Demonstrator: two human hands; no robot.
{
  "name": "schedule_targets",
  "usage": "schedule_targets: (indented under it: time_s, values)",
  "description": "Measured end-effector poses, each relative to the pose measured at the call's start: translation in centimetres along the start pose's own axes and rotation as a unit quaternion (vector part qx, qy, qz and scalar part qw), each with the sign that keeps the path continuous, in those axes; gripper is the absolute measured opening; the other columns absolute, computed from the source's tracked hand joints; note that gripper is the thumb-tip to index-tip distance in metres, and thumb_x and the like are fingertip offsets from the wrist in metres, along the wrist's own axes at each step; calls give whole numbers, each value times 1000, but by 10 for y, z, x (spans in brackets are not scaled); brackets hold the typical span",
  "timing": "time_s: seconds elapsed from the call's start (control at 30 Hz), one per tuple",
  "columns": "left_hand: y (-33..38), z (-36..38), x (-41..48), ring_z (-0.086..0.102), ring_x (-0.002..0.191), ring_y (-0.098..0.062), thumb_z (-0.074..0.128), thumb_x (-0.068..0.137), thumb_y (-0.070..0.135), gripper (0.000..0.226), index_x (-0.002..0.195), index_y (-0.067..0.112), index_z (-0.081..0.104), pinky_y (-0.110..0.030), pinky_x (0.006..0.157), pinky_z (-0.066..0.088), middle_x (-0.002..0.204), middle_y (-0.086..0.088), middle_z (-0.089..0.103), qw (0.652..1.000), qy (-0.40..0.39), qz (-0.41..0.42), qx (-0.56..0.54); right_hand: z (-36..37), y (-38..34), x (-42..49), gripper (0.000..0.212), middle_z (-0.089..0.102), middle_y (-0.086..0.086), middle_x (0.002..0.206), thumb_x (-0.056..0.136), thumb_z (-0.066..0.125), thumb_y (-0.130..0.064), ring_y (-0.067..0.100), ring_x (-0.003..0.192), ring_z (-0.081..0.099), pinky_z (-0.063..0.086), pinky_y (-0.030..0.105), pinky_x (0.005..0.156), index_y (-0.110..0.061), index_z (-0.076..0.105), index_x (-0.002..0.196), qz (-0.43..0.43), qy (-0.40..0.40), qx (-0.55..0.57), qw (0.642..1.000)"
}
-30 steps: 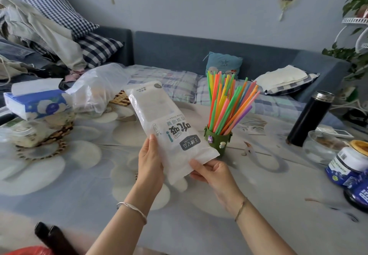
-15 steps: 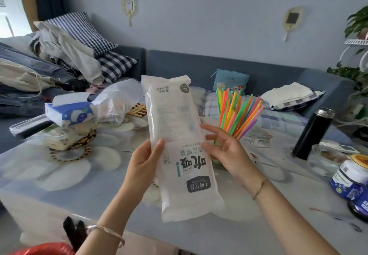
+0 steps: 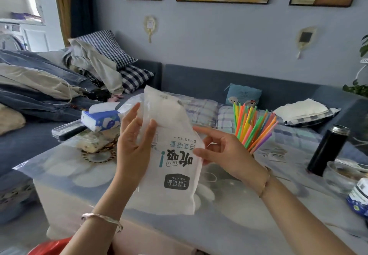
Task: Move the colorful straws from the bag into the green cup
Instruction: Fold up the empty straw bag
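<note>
While both hands are holding it upright above the desk (image 3: 65,167), the white bag (image 3: 175,155) is facing the camera with its print upside down; contents aren't showing through the plastic. The left hand (image 3: 135,147) is gripping the bag's left edge, thumb pressing on the front, fingers (image 3: 130,115) reaching up along the side, clamped on the bag. The right hand (image 3: 225,153) is pinching the bag's right edge, its fingers (image 3: 201,130) curling in against the thumb. The colorful straws (image 3: 253,127) are standing fanned out just right of the bag, behind the right hand, which is hiding the green cup. A blue tissue box (image 3: 101,120) is sitting on the desk left of the bag. A black flask (image 3: 326,151) is standing at the right, with a glass bowl (image 3: 338,177) and a blue-labelled jar (image 3: 358,197) beside it. A blue sofa (image 3: 199,79) is running behind the desk, a blue cushion (image 3: 243,95) leaning on it.
</note>
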State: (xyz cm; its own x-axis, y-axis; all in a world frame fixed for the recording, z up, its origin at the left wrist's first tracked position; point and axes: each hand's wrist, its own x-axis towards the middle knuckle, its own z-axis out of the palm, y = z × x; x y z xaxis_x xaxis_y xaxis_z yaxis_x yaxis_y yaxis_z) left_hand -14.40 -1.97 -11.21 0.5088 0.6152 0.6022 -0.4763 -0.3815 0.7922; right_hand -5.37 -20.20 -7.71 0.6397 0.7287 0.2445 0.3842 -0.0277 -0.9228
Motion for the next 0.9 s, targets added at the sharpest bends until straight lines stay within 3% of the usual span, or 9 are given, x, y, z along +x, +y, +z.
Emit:
schedule_targets:
  time_s: [0.07,0.13,0.23,0.37,0.47,0.53,0.67,0.8,0.9]
  values:
    - [0,-6,2,46,130,-3,55,83,53,29,79,27,64,-45,102,46,140,29,42,1000,7,18,-1,6,-3,1,41,63,19,92,78,70,-9,16,77,68,58,21,65,-23,62,116,-11,-8,-15,1000]
    - [1,-14,5,46,133,-8,54,84,56,20,80,39,63,-49,105,43,141,25,46,999,-1,33,5,11,-5,1,27,65,24,95,78,70,-13,19,76,67,57,18,62,-24,67,103,-15,-6,-20,1000]
    - [2,-24,7,53,128,-21,54,85,59,19,84,43,63,-58,101,43,124,21,64,1000,-2,20,2,19,-4,1,20,66,13,92,75,73,-24,17,77,64,57,20,66,-26,70,95,-30,14,-50,998]
    - [11,-29,3,66,77,-21,59,86,48,29,73,22,59,-52,68,55,86,0,73,1000,26,10,-6,30,-2,10,33,64,-11,111,67,71,-43,-5,100,58,48,13,86,-33,67,98,-37,3,-86,996]
    - [9,-44,5,57,62,-33,62,83,48,25,71,28,53,-49,59,50,72,-17,62,999,27,37,8,45,1,17,34,74,3,103,69,72,-32,18,97,70,56,33,86,-18,68,99,1,-33,28,999]
    - [8,-59,8,59,62,-40,64,82,49,24,78,32,47,-51,57,51,73,-24,61,1000,14,20,19,59,3,23,30,76,10,96,74,71,-27,25,89,72,59,33,80,-10,69,98,3,-29,34,999]
    - [-4,-101,-6,73,77,-10,73,61,43,55,103,25,43,-34,66,60,95,-3,71,994,-28,-98,45,96,12,41,19,76,6,87,80,70,-20,16,78,73,57,21,68,-9,69,96,17,-19,51,998]
    - [-31,-158,-29,72,90,-15,85,47,57,66,102,32,58,-39,77,59,96,4,76,969,-93,-172,152,144,28,59,21,74,5,85,79,71,-19,15,75,71,58,23,69,-9,68,97,44,-46,63,996]
    - [-45,-198,-48,73,83,-21,86,51,52,60,97,21,65,-39,69,61,89,1,77,957,-39,-215,189,190,49,69,23,70,0,94,77,73,-26,13,85,68,55,25,78,-17,66,97,52,-59,35,996]
